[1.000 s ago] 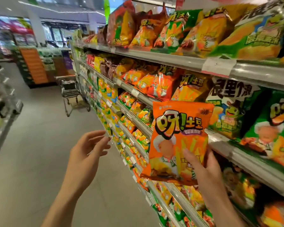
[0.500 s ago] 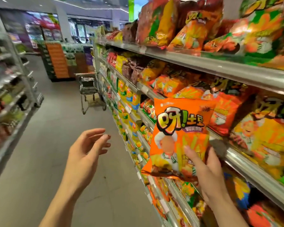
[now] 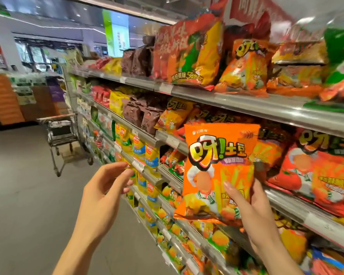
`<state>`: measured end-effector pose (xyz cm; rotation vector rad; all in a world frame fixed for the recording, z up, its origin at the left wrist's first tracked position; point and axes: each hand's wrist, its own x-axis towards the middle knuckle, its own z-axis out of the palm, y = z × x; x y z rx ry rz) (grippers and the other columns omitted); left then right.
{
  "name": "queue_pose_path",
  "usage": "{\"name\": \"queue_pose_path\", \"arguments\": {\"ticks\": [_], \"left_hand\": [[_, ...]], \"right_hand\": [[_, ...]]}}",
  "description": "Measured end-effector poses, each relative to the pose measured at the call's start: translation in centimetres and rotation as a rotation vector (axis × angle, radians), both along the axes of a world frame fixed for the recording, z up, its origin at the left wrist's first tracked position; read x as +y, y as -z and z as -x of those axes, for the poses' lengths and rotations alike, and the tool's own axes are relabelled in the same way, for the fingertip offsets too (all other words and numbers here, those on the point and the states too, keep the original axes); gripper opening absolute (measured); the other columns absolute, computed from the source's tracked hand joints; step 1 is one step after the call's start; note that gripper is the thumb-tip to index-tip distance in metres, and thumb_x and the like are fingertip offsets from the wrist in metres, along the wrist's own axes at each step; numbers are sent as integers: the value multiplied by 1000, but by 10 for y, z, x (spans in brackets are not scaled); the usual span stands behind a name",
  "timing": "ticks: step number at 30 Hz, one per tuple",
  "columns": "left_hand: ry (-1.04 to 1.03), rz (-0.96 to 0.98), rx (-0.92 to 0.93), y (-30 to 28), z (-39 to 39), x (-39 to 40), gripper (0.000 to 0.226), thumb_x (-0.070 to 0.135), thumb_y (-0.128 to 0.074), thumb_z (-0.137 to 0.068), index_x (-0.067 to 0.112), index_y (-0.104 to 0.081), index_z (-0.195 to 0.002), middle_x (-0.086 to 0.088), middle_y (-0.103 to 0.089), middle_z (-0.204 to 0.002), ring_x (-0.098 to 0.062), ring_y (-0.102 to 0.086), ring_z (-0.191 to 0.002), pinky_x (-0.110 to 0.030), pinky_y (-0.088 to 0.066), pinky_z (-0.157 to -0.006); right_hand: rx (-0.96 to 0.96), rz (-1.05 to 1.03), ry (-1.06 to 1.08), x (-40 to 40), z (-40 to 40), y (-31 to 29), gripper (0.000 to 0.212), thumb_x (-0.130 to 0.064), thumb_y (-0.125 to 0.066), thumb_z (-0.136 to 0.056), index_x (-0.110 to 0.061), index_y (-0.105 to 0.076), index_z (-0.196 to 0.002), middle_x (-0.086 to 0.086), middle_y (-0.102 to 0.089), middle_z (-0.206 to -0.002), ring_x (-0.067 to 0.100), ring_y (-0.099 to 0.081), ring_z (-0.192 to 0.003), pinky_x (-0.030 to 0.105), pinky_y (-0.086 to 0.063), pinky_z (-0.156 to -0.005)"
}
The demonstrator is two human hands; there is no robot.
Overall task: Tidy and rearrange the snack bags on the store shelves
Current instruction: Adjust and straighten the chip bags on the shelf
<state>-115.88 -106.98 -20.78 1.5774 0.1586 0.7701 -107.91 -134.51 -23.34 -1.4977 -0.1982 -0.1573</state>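
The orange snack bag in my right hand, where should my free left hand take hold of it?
Pinch the flat top seam of the orange snack bag, coming from the left: it stands upright, the right hand holds its lower right, and the left hand is open beside it.

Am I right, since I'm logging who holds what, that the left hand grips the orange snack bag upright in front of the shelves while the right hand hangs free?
Not quite: the hands are swapped. In the head view the right hand grips the orange snack bag upright in front of the metal shelves, while the left hand hangs free, fingers loosely curled.
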Motion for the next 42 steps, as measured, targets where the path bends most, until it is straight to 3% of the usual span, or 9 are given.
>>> {"name": "queue_pose_path", "arguments": {"ticks": [7,13,18,21,25,31,36,39,42], "left_hand": [[145,-60,-64,-31,-85,27,18,47,-78,-85,38,-73,-101,-2,-77,-101,-19,-74,-90,-45,-57,-86],[293,-185,-188,-87,-171,-4,16,27,-67,-93,24,-70,-108,-1,-76,-98,-13,-73,-88,-20,-56,-74],[363,-405,-282,-139,-245,-44,17,32,-67,-97,26,-68,-113,11,-73,-106,-4,-69,-97,-28,-54,-86],[382,-544,-310,-158,-284,-73,23,35,-65,-98,26,-63,-119,13,-67,-114,7,-63,-98,-18,-51,-85],[297,-749,-415,-179,-333,-110,38,37,-64,-98,19,-60,-131,-3,-58,-128,-16,-59,-116,-36,-50,-100],[343,-872,-427,-204,-378,-145,59,37,-60,-97,18,-43,-151,-18,-34,-158,-33,-33,-148,-43,-32,-120],[477,-827,-393,-202,-398,-143,64,40,-61,-98,24,-37,-154,-13,-35,-159,-28,-32,-149,-48,-34,-119],[488,-822,-412,-203,-399,-140,63,36,-63,-98,23,-37,-155,-13,-36,-159,-27,-33,-148,-46,-33,-119],[503,-816,-436,-201,-399,-140,63,35,-62,-99,23,-36,-155,-14,-35,-159,-28,-33,-148,-44,-32,-119]], "right_hand": [[-132,53,158,33,-42,-48,54,-56,-78,-76,-36,-61,-123,-14,-75,-113,11,-71,-108,53,-52,-103],[-308,101,311,9,-77,-119,46,-51,-74,-79,-35,-61,-120,-17,-76,-110,5,-72,-103,51,-56,-97],[-410,192,518,-29,-111,-170,45,-54,-73,-86,-33,-61,-124,-16,-74,-113,6,-70,-105,48,-55,-99],[-419,238,600,-47,-125,-196,47,-60,-72,-85,-32,-62,-122,-14,-74,-111,8,-71,-102,47,-55,-98],[-419,255,679,-58,-144,-225,46,-57,-71,-87,-31,-60,-124,-17,-72,-109,7,-70,-100,41,-55,-96],[-363,331,760,-64,-179,-244,59,-48,-61,-98,-23,-39,-147,-11,-60,-120,8,-61,-102,30,-46,-85],[-256,532,803,-66,-191,-249,61,-42,-47,-106,-19,-22,-157,-3,-56,-131,24,-57,-124,33,-40,-97],[-334,785,927,-65,-192,-241,69,-37,-45,-106,-18,-9,-163,9,-35,-162,30,-37,-146,45,-33,-119],[-445,1053,980,-62,-191,-228,65,-46,-40,-106,-19,-22,-162,12,-14,-170,29,-13,-157,48,-17,-127]]}}
